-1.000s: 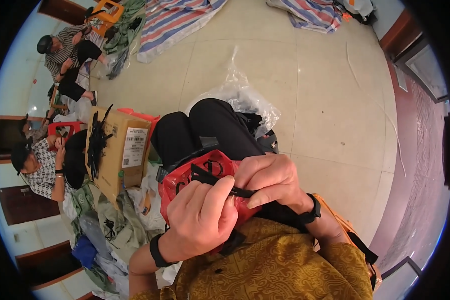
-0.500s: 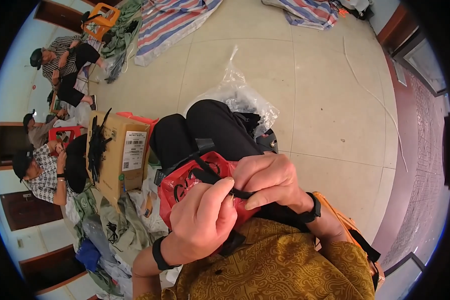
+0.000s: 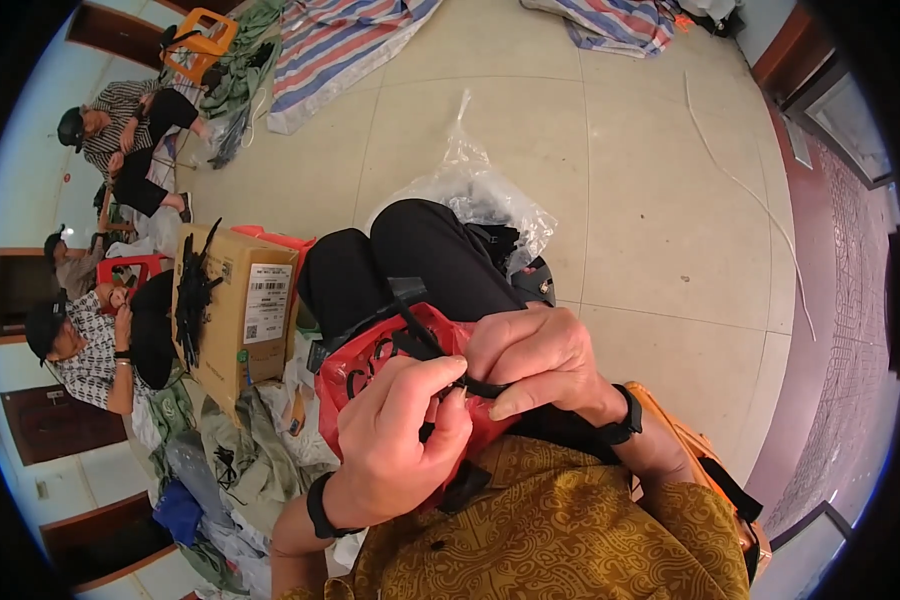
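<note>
Over my lap, my left hand (image 3: 405,430) and my right hand (image 3: 538,362) meet with their fingertips pinched on a black strap (image 3: 486,388). A short dark stretch of it shows between the two hands. My left thumb and forefinger press together at its near end; the exact spot they grip is partly hidden. Another black length (image 3: 418,326) runs from the hands up toward my knees. Under my hands lies a red plastic bag (image 3: 332,385) with several black loops or cords in it.
A cardboard box (image 3: 232,320) stands at my left with a bundle of black straps (image 3: 196,300) on top. Beyond my knees lies a clear plastic bag (image 3: 470,180) with dark pieces. Several people sit along the left; heaped cloth (image 3: 255,440) lies near the box.
My left fingers have shifted slightly and spread a little at the strap. My right hand stays where it was. The black length over the red bag has moved a little.
</note>
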A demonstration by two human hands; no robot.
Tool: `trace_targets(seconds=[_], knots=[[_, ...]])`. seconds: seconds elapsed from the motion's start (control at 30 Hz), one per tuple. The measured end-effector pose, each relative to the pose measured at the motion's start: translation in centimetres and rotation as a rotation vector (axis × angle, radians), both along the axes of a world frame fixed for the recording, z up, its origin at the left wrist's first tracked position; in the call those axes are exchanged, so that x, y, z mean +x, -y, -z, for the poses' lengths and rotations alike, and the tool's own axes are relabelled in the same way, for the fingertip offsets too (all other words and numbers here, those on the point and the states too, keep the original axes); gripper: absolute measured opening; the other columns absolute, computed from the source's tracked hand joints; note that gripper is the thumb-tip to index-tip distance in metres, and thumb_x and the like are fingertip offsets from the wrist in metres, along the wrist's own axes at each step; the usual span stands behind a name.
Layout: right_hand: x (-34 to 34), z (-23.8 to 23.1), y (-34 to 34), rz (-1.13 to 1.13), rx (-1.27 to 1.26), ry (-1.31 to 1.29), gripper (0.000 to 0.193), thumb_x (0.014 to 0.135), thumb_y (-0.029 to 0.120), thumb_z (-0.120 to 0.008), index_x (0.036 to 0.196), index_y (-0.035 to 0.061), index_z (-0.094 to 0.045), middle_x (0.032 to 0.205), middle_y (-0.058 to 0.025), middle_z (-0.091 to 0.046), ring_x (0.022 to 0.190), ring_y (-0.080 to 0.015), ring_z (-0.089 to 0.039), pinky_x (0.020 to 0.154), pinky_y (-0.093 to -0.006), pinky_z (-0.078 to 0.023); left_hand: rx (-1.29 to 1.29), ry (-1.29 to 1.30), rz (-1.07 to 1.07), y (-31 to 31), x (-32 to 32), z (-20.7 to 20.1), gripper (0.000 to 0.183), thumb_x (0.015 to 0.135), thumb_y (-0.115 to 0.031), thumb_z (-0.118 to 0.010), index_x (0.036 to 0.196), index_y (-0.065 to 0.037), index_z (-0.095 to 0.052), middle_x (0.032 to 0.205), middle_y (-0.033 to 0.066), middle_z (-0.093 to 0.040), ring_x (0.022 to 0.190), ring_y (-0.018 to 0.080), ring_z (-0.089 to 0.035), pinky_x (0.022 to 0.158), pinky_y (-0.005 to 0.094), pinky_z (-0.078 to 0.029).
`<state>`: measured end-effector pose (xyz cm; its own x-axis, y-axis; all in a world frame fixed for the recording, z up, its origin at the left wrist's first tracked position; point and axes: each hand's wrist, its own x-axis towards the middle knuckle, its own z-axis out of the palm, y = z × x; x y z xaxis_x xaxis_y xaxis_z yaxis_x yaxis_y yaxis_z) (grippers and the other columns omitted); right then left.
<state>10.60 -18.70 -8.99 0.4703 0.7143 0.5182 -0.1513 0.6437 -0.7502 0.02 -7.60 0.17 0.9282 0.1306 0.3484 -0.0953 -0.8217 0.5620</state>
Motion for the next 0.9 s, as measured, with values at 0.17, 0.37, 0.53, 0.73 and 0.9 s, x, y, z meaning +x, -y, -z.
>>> trace_targets(seconds=[0.17,0.37,0.53,0.73,0.9], knots=[[0.1,-0.05,0.31,0.026,-0.043,0.01,0.023,0.062,0.01,-0.072,0.062,-0.0038,-0.053,0.074,-0.0115,-0.058,0.068,-0.0215,-0.054,0.06,-0.0299,-0.042,-0.008,-0.004,-0.011,0.24,0.11,0.1,0.029,0.063,0.009,-0.06,0.09,0.0,-0.054,0.068,0.0075,-0.053,0.05,0.0166,-0.051,0.043,0.0255,-0.042],[0.07,-0.31,0.75,0.004,-0.115,0.002,0.021,0.063,0.007,-0.07,0.063,-0.0038,-0.053,0.074,-0.0124,-0.058,0.066,-0.0209,-0.054,0.06,-0.0292,-0.042,-0.014,-0.015,-0.04,0.38,0.1,0.11,0.029,0.064,0.009,-0.06,0.091,0.0,-0.055,0.07,0.0083,-0.055,0.051,0.0151,-0.053,0.043,0.0243,-0.043],[-0.31,-0.02,0.38,0.078,-0.087,-0.001,0.024,0.059,0.013,-0.072,0.059,-0.002,-0.054,0.067,-0.0111,-0.056,0.059,-0.0213,-0.054,0.051,-0.0282,-0.038,-0.056,-0.016,-0.04,0.31,-0.04,0.56,0.028,0.064,0.009,-0.061,0.09,0.0,-0.056,0.07,0.0078,-0.055,0.051,0.015,-0.053,0.044,0.0239,-0.043],[-0.37,-0.01,0.41,0.068,-0.085,-0.009,0.025,0.058,0.013,-0.073,0.059,-0.0024,-0.054,0.067,-0.011,-0.055,0.061,-0.0222,-0.054,0.052,-0.0288,-0.039,-0.027,0.003,-0.037,0.37,0.06,0.49,0.027,0.064,0.008,-0.061,0.089,0.0,-0.055,0.07,0.0081,-0.055,0.051,0.0161,-0.053,0.044,0.0244,-0.044],[-0.48,0.04,0.23,0.072,-0.083,-0.032,0.026,0.059,0.014,-0.073,0.059,-0.0024,-0.053,0.068,-0.0108,-0.055,0.061,-0.0221,-0.054,0.052,-0.0285,-0.039,-0.003,0.03,-0.047,0.46,0.06,0.68,0.027,0.064,0.008,-0.061,0.089,0.0,-0.055,0.07,0.0083,-0.055,0.052,0.0168,-0.054,0.044,0.0249,-0.044]])
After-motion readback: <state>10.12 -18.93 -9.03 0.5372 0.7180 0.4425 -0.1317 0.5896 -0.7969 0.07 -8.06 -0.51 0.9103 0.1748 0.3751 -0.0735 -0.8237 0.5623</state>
